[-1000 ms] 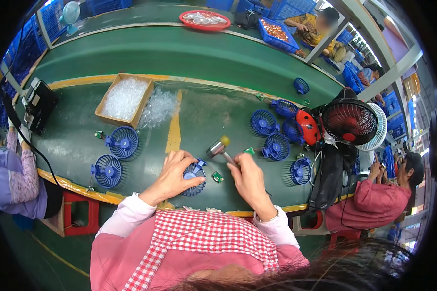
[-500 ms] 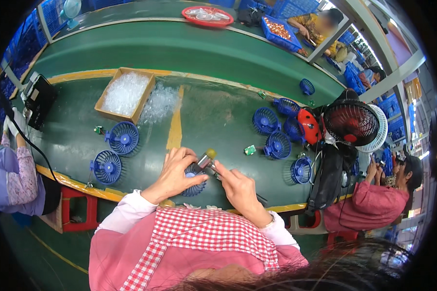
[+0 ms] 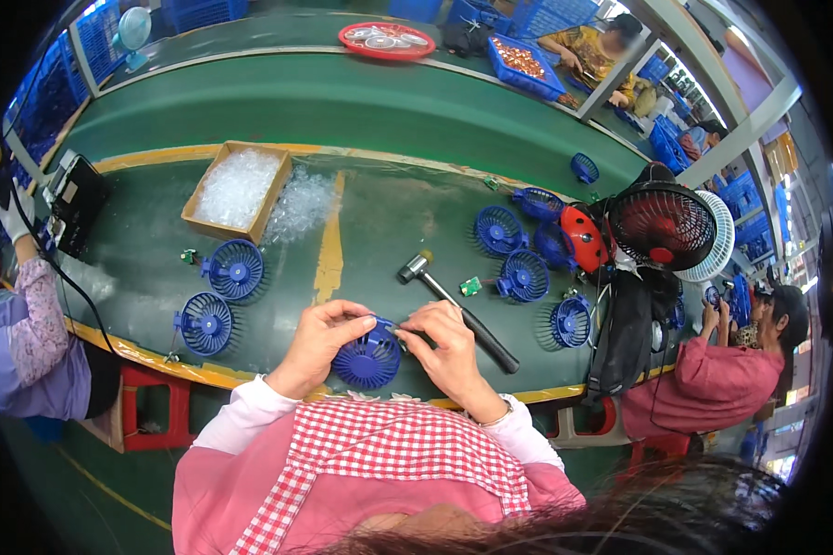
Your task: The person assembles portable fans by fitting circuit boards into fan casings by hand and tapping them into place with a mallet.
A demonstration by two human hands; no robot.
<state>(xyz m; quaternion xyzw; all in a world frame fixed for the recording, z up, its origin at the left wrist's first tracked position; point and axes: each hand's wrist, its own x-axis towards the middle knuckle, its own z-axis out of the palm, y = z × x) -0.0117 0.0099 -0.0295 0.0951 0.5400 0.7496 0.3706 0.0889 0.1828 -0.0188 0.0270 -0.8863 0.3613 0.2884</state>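
A round blue slatted fan housing (image 3: 367,363) is close in front of me at the table's near edge. My left hand (image 3: 321,344) grips its upper left rim between thumb and fingers. At the upper right of the same housing, my right hand (image 3: 446,350) is closed in a pinch; whatever lies between those fingertips is too small to make out. A hammer (image 3: 467,319) with a metal head and black handle lies on the table just beyond and right of my right hand.
More blue fan housings (image 3: 234,269) lie to the left, others (image 3: 525,276) to the right. A cardboard box (image 3: 241,190) of clear plastic pieces stands farther back. Near the hammer is a green circuit board (image 3: 471,286). A dark desk fan (image 3: 662,227) stands at right; co-workers sit on both sides.
My right hand has let go of the hammer, which now lies on the table. Both hands are now at the housing's upper rim, and more of the housing shows.
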